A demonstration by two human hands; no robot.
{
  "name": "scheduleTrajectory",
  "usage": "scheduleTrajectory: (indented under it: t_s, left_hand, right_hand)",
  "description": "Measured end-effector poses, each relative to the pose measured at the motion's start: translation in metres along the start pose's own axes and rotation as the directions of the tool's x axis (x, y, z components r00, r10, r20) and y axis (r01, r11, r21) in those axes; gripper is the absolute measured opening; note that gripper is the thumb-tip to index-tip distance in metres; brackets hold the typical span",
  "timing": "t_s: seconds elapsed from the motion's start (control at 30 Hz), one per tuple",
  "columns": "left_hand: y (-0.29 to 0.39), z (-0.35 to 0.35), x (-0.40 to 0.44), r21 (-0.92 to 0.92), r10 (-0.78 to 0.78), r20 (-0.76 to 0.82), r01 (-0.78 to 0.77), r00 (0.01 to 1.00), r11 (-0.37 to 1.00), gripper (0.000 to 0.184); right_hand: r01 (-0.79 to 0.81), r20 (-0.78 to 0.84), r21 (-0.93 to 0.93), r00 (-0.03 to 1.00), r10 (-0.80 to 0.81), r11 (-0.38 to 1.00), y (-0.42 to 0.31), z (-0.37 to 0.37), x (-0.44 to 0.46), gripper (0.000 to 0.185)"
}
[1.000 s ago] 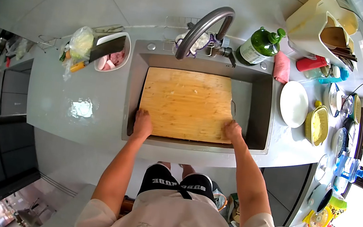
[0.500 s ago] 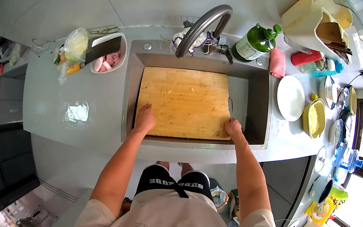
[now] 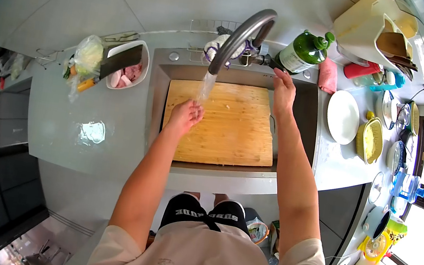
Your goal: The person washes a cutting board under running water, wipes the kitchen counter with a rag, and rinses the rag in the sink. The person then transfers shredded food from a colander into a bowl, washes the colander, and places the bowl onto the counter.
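Note:
A wooden cutting board (image 3: 223,129) lies over the sink (image 3: 300,126), covering most of its basin. Water runs from the curved grey faucet (image 3: 240,35) down onto the board's left part. My left hand (image 3: 187,115) is at the stream with loosely bent fingers and holds nothing. Near the faucet's base and lever, my right hand (image 3: 284,91) is raised, fingers stretched out; I cannot tell whether a fingertip touches the lever.
Left of the sink, a cleaver (image 3: 121,62) lies across a white container (image 3: 142,64) of raw meat, beside a bagged vegetable (image 3: 89,54). A green pump bottle (image 3: 303,53), pink cloth (image 3: 328,76), white plate (image 3: 343,117) and yellow basket (image 3: 370,139) stand around the right side.
Both hands have let go of the board's sides. My left hand has moved up and inward, my right hand up toward the faucet. Water now flows.

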State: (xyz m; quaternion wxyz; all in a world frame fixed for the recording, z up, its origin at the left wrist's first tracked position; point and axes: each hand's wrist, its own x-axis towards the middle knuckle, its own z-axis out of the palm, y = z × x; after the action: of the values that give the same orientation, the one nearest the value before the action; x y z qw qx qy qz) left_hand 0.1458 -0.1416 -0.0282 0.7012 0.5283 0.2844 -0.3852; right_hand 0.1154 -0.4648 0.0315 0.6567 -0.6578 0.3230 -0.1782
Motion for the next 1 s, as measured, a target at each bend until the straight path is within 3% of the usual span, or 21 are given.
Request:
scheduleTrajectory:
  t_s: [0.07,0.1,0.17,0.2,0.23,0.27,0.3,0.37,0.5,0.57,0.6,0.63,0.67,0.7,0.73,0.77,0.8,0.87,0.93,0.97,1.0]
  left_hand:
    - [0.012,0.013,0.017,-0.359,0.06,0.145,-0.004,0.988,0.933,0.022]
    - [0.02,0.023,0.022,-0.359,0.057,0.145,-0.001,0.988,0.933,0.022]
    - [0.037,0.041,0.031,-0.356,0.098,0.248,-0.004,0.964,0.935,0.023]
    - [0.043,0.04,0.037,-0.357,0.092,0.246,0.002,0.965,0.934,0.023]
    - [0.049,0.035,0.042,-0.246,0.066,0.508,0.071,0.859,0.967,0.024]
    - [0.052,0.03,0.046,-0.121,0.015,0.728,0.107,0.685,0.987,0.026]
    - [0.055,0.03,0.034,-0.123,0.011,0.724,0.113,0.69,0.986,0.026]
    - [0.06,0.027,-0.01,0.318,-0.079,0.657,-0.181,0.75,0.93,0.032]
    - [0.025,-0.044,-0.023,0.412,-0.187,0.585,-0.091,0.789,0.907,0.033]
    - [-0.001,-0.085,-0.008,0.536,-0.135,0.272,-0.033,0.953,0.844,0.031]
    - [-0.018,-0.097,-0.007,0.533,-0.141,0.261,-0.021,0.955,0.846,0.031]
    - [-0.033,-0.106,-0.005,0.575,0.087,0.073,-0.113,0.994,0.81,0.029]
    - [-0.042,-0.111,-0.003,0.632,0.318,-0.106,-0.184,0.942,0.753,0.028]
    - [-0.049,-0.108,-0.006,0.628,0.31,-0.116,-0.172,0.944,0.759,0.028]
    - [-0.049,-0.098,-0.011,0.616,0.378,-0.131,-0.224,0.916,0.756,0.028]
    - [-0.051,-0.091,-0.011,0.607,0.444,-0.14,-0.278,0.885,0.745,0.03]
    - [-0.058,-0.09,-0.003,0.697,0.585,-0.107,-0.359,0.804,0.621,0.028]
    - [-0.057,-0.088,0.001,0.739,0.617,-0.07,-0.374,0.784,0.56,0.027]
    - [-0.062,-0.094,0.001,0.776,0.648,-0.039,-0.386,0.761,0.5,0.028]
    - [-0.067,-0.1,0.001,0.784,0.633,-0.054,-0.359,0.773,0.506,0.027]
    - [-0.072,-0.106,0.001,0.792,0.618,-0.07,-0.332,0.783,0.512,0.027]
  right_hand:
    - [0.001,-0.034,0.029,0.999,0.0,1.0,0.009,0.01,-0.012,0.032]
    - [-0.001,-0.035,0.027,0.999,0.002,1.0,0.023,0.015,-0.018,0.032]
    - [-0.341,0.193,0.417,0.939,0.284,0.842,0.046,0.025,-0.028,0.024]
    - [-0.346,0.192,0.414,0.937,0.291,0.842,0.051,0.032,-0.035,0.024]
    - [-0.449,0.316,0.461,0.889,0.332,0.765,0.055,0.041,-0.043,0.021]
    - [-0.549,0.438,0.49,0.827,0.353,0.677,0.058,0.051,-0.049,0.02]
    - [-0.556,0.438,0.488,0.823,0.362,0.673,0.059,0.06,-0.055,0.02]
    - [-0.695,0.616,0.473,0.7,0.361,0.542,0.048,0.08,-0.065,0.025]
    - [-0.768,0.69,0.44,0.621,0.371,0.466,0.037,0.121,-0.084,0.032]
    - [-0.789,0.832,0.283,0.485,0.27,0.545,0.054,0.135,-0.091,0.03]
    - [-0.816,0.888,0.26,0.412,0.205,0.516,0.095,0.139,-0.098,0.031]
    - [-0.821,0.89,0.254,0.405,0.207,0.511,0.098,0.141,-0.113,0.031]
    - [-0.395,0.846,-0.062,0.467,0.258,0.917,0.1,0.141,-0.137,0.033]
    - [0.179,0.802,-0.403,0.541,0.252,0.897,0.107,0.136,-0.16,0.035]
    - [0.179,0.805,-0.407,0.534,0.259,0.896,0.124,0.129,-0.175,0.035]
    - [0.625,0.938,-0.214,0.346,-0.02,0.751,0.152,0.121,-0.188,0.039]
    - [0.904,0.98,0.051,0.038,-0.197,0.425,0.17,0.113,-0.193,0.045]
    - [0.867,0.998,-0.061,0.067,0.005,0.494,0.153,0.095,-0.161,0.056]
    - [0.814,0.822,-0.564,0.57,0.0,0.136,0.167,0.051,-0.125,0.061]
    - [0.634,0.638,-0.764,0.77,-0.006,0.12,0.192,0.017,-0.094,0.062]
    - [0.308,0.321,-0.947,0.898,0.301,0.091,0.143,0.003,-0.073,0.075]
